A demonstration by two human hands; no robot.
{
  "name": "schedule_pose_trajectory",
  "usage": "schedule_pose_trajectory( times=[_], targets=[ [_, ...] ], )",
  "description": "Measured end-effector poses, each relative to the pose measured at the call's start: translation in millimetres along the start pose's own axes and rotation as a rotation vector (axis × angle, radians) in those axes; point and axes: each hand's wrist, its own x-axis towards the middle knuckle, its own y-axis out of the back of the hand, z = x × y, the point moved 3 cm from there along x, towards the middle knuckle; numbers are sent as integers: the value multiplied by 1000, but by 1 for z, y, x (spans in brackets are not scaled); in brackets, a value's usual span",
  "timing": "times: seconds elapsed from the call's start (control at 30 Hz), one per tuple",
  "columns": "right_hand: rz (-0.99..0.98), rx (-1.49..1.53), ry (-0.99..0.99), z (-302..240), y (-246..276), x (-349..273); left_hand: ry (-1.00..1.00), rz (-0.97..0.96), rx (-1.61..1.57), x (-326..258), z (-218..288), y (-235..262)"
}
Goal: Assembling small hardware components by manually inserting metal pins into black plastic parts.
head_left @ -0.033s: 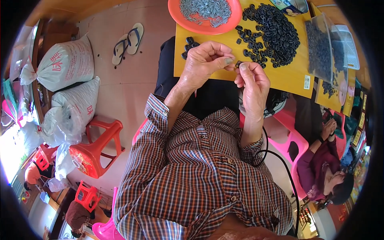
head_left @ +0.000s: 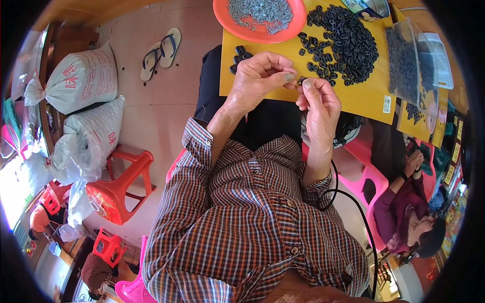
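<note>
My left hand (head_left: 262, 78) and my right hand (head_left: 321, 106) meet over the near edge of the yellow table. Between the thumb and forefinger of my right hand is a small black oval part (head_left: 301, 80). The fingertips of my left hand are pinched together right beside it; what they hold, if anything, is too small to make out. A large heap of similar black parts (head_left: 353, 45) lies beyond my right hand. Past my left hand stands an orange-red plate (head_left: 222, 26) with many small grey screw-like pieces (head_left: 260, 14). A few black pieces (head_left: 240, 56) lie left of my left hand.
A clear plastic bag of black parts (head_left: 402, 60) and a white basket (head_left: 437, 60) are at the right. A tin (head_left: 371, 7) stands at the far edge. White sacks (head_left: 83, 81), a red stool (head_left: 126, 182) and sandals (head_left: 161, 54) are on the left. Another person (head_left: 406, 212) sits at the right.
</note>
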Motion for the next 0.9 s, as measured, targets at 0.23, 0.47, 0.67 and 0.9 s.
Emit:
schedule_pose_trajectory(
  times=[0.23, 0.47, 0.67, 0.9],
  targets=[
    [28, -27, 37, -6, -12, -3, 7, -6, -10, -5, 3, 2],
    [18, -13, 66, -7, -17, -6, -10, -9, -52, -6, 5, 3],
    [15, -24, 74, -7, -19, -8, -15, -13, -7, -6, 7, 4],
    [35, -67, 79, -9, -21, -9, -21, -11, 27, -6, 10, 4]
  ],
)
